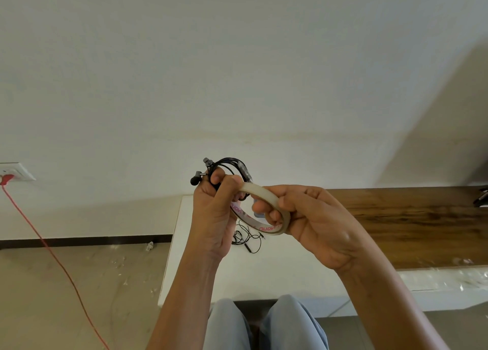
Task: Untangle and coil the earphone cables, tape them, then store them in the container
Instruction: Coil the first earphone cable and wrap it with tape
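Gripping coiled earphones [227,168] in left hand [214,212], beside tape roll [260,209].

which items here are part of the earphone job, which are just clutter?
Job:
- coiled earphones held in the left hand
- tape roll gripped by the right hand
- second, loose earphone cable on the white table

Lying about:
- red cord plugged into the wall socket
- debris on the floor

Pink printed lettering on inner core of tape roll [260,217], seen upside down and partly hidden; not legible. No other text readable.
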